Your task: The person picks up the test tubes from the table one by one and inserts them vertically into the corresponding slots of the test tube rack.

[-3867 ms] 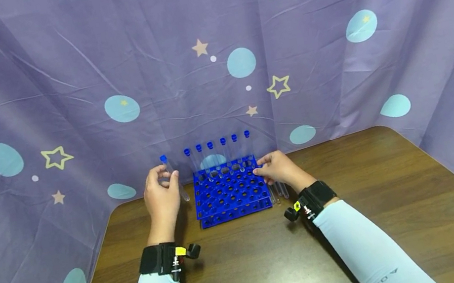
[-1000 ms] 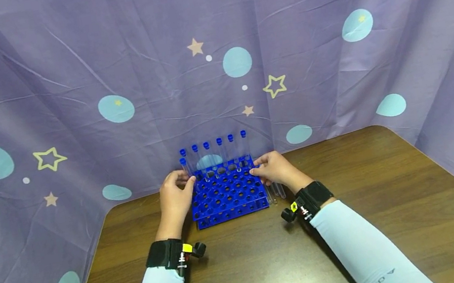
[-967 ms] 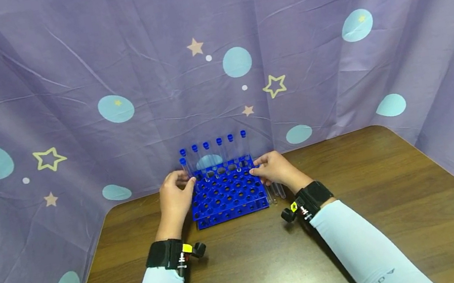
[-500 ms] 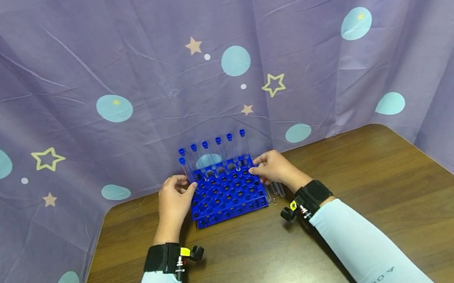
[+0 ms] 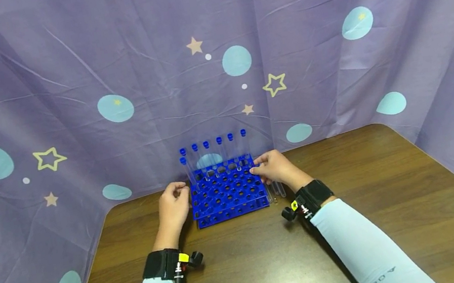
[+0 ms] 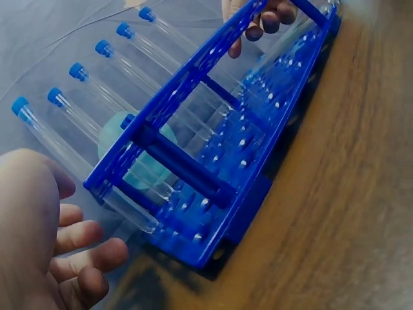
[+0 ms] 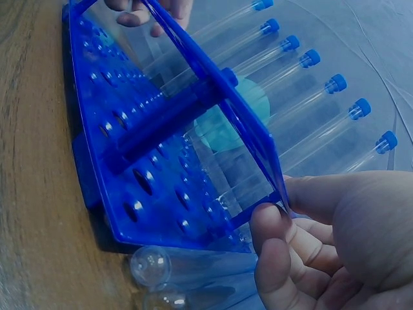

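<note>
A blue test tube rack [image 5: 229, 207] stands on the table, with a back row of clear blue-capped test tubes [image 5: 206, 145]. One more test tube [image 5: 189, 173] stands in a hole just in front of that row's left end. Beside the rack's left end is my left hand [image 5: 175, 207], holding nothing. In the left wrist view its fingers [image 6: 97, 255] are loosely bent, apart from the tube. My right hand [image 5: 277, 169] pinches the right edge of the rack's upper plate, thumb above and index finger below, as the right wrist view shows.
Several loose test tubes [image 5: 280, 190] lie on the wooden table [image 5: 248, 268] along the rack's right side, partly under my right hand. A purple patterned curtain [image 5: 173, 35] hangs right behind the rack and to both sides.
My left hand brought a test tube from left of the rack into its front-left hole, let go of it and drew back leftward. The right hand keeps its grip on the rack.
</note>
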Action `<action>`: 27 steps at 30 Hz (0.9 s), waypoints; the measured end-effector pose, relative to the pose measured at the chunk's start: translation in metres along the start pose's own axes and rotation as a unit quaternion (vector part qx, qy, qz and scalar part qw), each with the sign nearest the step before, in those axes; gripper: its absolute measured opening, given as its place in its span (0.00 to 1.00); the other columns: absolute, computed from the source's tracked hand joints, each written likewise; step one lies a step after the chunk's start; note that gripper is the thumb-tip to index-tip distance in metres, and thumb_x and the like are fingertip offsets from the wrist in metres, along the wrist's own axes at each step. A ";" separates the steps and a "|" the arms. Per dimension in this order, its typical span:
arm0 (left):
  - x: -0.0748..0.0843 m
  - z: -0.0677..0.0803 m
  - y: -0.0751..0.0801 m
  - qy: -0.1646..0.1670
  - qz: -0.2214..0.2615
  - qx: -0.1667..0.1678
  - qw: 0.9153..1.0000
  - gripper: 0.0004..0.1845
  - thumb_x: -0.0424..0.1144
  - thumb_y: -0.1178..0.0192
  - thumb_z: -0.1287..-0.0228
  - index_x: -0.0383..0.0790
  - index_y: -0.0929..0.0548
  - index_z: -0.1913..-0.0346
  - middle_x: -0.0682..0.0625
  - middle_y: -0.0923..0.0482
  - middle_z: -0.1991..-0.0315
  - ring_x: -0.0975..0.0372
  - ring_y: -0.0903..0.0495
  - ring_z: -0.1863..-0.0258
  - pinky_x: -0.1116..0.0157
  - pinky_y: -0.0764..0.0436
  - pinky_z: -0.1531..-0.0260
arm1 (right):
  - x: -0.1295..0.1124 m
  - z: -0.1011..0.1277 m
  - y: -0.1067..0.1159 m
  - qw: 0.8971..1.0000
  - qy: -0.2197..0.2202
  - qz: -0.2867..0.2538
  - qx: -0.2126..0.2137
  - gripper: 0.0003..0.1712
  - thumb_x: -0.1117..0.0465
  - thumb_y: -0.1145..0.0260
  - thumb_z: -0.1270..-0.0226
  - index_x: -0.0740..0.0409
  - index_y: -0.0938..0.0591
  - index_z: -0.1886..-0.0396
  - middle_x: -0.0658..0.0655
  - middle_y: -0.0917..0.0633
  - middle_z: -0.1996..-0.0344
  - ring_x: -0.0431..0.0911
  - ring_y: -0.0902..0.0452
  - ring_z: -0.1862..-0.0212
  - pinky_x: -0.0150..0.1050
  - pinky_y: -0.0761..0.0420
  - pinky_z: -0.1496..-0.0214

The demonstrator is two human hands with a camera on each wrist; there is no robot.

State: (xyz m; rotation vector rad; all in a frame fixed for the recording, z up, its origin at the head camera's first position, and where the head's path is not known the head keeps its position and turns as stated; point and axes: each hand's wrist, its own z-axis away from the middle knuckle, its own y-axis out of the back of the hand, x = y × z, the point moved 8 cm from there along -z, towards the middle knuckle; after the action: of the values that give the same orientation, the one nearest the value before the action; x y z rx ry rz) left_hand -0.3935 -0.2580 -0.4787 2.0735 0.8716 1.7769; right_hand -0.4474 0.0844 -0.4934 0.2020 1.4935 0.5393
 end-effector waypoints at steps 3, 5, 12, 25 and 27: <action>-0.009 0.001 -0.003 0.022 0.033 -0.007 0.999 0.17 0.44 0.44 0.12 0.34 0.12 0.41 0.37 0.11 0.57 0.54 0.12 0.76 0.66 0.18 0.72 | 0.001 -0.001 -0.001 1.000 0.000 -0.004 0.001 0.27 0.55 0.22 0.20 0.65 0.13 0.30 0.53 0.12 0.79 0.44 0.15 0.78 0.41 0.10 0.69; -0.016 0.003 -0.006 0.040 0.049 -0.015 0.998 0.18 0.45 0.44 0.11 0.34 0.11 0.46 0.39 0.12 0.61 0.57 0.15 0.78 0.67 0.20 0.75 | 0.001 0.000 -0.001 1.000 -0.002 -0.005 0.000 0.27 0.55 0.22 0.20 0.65 0.13 0.30 0.53 0.12 0.79 0.44 0.15 0.78 0.40 0.10 0.69; -0.026 0.010 -0.018 0.067 0.101 -0.042 0.992 0.24 0.49 0.42 0.10 0.36 0.16 0.66 0.51 0.17 0.70 0.61 0.21 0.80 0.66 0.23 0.75 | 0.001 0.002 0.001 1.000 -0.001 -0.002 -0.003 0.27 0.55 0.23 0.19 0.65 0.14 0.29 0.53 0.12 0.79 0.44 0.15 0.77 0.41 0.09 0.68; -0.032 0.007 -0.020 0.046 0.152 -0.037 0.987 0.22 0.48 0.34 0.15 0.31 0.11 0.64 0.57 0.25 0.79 0.63 0.27 0.80 0.67 0.25 0.75 | -0.001 0.001 0.001 1.000 0.008 -0.001 -0.003 0.28 0.55 0.23 0.19 0.65 0.14 0.29 0.54 0.12 0.79 0.44 0.15 0.78 0.42 0.09 0.68; -0.031 0.007 -0.019 0.046 0.149 -0.039 0.987 0.21 0.47 0.34 0.15 0.31 0.11 0.63 0.57 0.25 0.79 0.63 0.26 0.80 0.67 0.25 0.74 | -0.001 0.000 0.000 1.000 0.008 -0.001 -0.004 0.28 0.54 0.23 0.19 0.65 0.14 0.28 0.54 0.12 0.79 0.44 0.15 0.78 0.42 0.09 0.68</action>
State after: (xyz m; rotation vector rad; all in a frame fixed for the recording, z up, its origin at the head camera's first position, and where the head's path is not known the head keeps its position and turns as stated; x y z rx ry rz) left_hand -0.3934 -0.2603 -0.5160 2.1767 0.5231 2.0353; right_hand -0.4474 0.0845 -0.4927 0.1909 1.5068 0.5468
